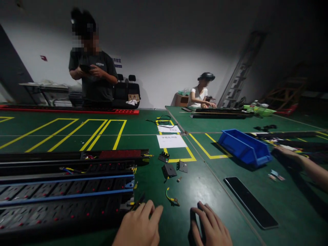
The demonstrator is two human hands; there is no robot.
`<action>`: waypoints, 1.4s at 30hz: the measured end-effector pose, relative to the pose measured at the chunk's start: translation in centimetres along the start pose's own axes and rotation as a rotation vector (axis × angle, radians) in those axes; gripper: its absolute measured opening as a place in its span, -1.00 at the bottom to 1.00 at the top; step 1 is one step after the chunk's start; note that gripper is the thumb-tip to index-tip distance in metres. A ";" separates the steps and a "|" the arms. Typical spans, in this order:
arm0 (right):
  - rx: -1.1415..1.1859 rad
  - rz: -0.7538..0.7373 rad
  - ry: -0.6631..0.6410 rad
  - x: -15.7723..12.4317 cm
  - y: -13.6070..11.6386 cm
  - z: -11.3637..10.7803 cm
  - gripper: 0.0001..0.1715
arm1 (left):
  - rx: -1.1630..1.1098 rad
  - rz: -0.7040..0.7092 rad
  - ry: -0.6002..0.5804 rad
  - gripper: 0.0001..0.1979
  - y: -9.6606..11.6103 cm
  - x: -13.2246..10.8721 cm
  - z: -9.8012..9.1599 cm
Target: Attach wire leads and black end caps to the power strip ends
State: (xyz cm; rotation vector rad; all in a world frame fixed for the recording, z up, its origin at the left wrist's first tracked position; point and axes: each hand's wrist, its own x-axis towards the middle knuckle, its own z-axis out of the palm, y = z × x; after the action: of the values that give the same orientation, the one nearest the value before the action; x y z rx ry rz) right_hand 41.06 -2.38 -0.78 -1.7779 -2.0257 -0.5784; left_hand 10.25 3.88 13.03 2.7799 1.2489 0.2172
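An open-top blue plastic bin (244, 147), with sloping walls and a lowered front lip, stands on the right of the green tabletop (200, 184); its floor is partly hidden by the near wall. Farther back, a light-green container (260, 108) holds pale items too small to identify.

On the left lie long, straight power strips: the nearest black power strip (58, 212) has slotted sockets and red dots; the next, a blue-edged power strip (66, 189), runs parallel behind it. The left hand (140, 223), fingers bent, is at the nearest strip's right end; whether it grips anything cannot be told. The right hand (211, 225) is loosely open above the tabletop, thumb apart from its bent fingers.

Between and beyond the hands lies a curved green-and-yellow wire (171, 197). Behind it are angular, matt black brackets (169, 170). A flat, glossy smartphone (249, 201) lies right of the right hand. A co-worker's hand (289, 154) reaches in beside the bin.
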 end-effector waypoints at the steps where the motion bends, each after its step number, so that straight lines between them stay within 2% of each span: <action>1: -0.004 -0.004 0.005 -0.1 0.2 0.2 -0.61 | -0.003 0.008 -0.081 -0.54 0.6 1.7 -0.9; 3: -0.017 0.004 0.010 -0.2 0.2 0.5 -0.59 | -0.054 -0.017 -0.189 -0.70 1.4 4.4 -2.4; 5: -0.027 -0.001 0.010 -0.2 0.0 0.7 -0.59 | -0.060 -0.031 -0.203 -0.76 2.0 6.5 -3.1; 8: -0.036 -0.019 0.031 0.0 -0.3 0.8 -0.59 | -0.066 0.000 -0.209 -0.81 2.4 8.2 -2.7; 13: -0.009 -0.027 0.059 -0.1 -0.2 0.9 -0.60 | -0.028 0.066 -0.209 -0.80 2.9 9.3 -1.5; 24: 0.035 0.009 -0.019 -0.7 0.6 1.5 -0.57 | 0.033 0.110 -0.242 -0.81 2.6 8.0 -1.2; 29: 0.060 0.045 -0.052 -0.6 0.7 1.4 -0.57 | 0.059 0.122 -0.233 -0.90 3.2 8.0 -0.5; 34: 0.089 0.058 -0.062 -0.5 0.7 1.4 -0.58 | 0.114 0.062 -0.252 -0.79 3.7 7.6 -0.9; 39: 0.117 0.093 -0.090 -0.7 0.8 1.6 -0.56 | -0.018 0.057 -0.265 -0.81 3.3 6.6 -2.0; 42: 0.134 0.112 -0.104 -0.6 0.8 1.6 -0.56 | -0.068 0.051 -0.284 -0.83 3.1 6.0 -2.0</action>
State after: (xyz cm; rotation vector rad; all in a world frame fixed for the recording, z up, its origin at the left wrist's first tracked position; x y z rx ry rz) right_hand 41.90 -1.96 -2.40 -1.8610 -1.9655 -0.3152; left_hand 16.15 6.33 15.94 2.6684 1.0814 -0.1269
